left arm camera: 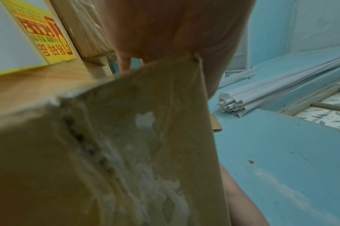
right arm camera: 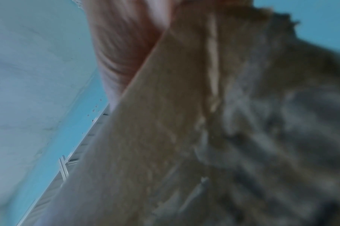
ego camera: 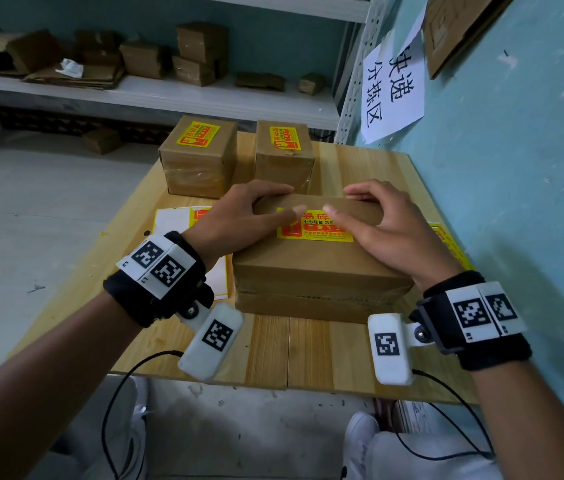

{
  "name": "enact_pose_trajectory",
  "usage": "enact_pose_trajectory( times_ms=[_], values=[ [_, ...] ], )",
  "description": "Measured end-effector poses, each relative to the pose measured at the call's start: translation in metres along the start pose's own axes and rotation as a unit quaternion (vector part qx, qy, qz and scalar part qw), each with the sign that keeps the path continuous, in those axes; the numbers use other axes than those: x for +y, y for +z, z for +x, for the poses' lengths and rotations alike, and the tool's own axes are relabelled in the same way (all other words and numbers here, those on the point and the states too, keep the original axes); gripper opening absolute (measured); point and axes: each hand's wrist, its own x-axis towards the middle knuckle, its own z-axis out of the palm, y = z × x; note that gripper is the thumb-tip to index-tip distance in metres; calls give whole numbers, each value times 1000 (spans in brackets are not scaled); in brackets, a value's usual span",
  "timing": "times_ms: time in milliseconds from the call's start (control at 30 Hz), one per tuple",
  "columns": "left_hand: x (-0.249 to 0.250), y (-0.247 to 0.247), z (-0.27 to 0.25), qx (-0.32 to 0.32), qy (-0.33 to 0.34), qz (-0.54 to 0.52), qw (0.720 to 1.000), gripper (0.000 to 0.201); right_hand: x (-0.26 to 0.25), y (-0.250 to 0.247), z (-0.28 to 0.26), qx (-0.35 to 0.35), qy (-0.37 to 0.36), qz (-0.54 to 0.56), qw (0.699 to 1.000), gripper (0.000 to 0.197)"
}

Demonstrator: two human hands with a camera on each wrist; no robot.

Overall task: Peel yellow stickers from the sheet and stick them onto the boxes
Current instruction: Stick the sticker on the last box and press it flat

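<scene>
A big brown box lies on the wooden table in front of me, with a yellow sticker on its top. My left hand rests on the box's far left; its thumb lies on the sticker's left end and its fingers reach over the far edge. My right hand rests on the far right, thumb on the sticker. The thumb tips nearly meet. The left wrist view shows the palm above the box's corner. The right wrist view is blurred, palm against cardboard. The sticker sheet lies left of the box.
Two smaller boxes with yellow stickers on top stand at the table's back. More yellow stickers lie at the right edge by the blue wall. Shelves with cardboard boxes stand behind.
</scene>
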Motion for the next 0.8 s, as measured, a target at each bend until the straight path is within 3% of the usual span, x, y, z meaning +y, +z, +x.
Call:
enact_pose_trajectory(
  times_ms=[67,167,300,433,567,700,800],
  values=[
    [-1,-1,-1,-11,18,28,999,62,-2,0,-2,-27,-8,-30,999,60],
    [-2,-3,-2,-32,24,35,999,67,0,-3,-3,-54,-3,-12,998,68],
    [-4,-12,-3,-67,8,-32,997,66,5,-11,-3,-79,8,71,994,59],
    [-6,-20,-2,-88,7,-61,994,52,10,-20,-4,-104,7,150,983,45],
    [-1,-14,-2,-47,-6,-71,996,43,9,-16,-2,-79,16,142,987,36],
    [1,-4,1,7,3,-45,999,41,7,-3,4,-34,-5,31,999,47],
    [-1,-3,3,16,3,-34,999,36,7,-1,9,-30,4,38,999,38]
  ],
)
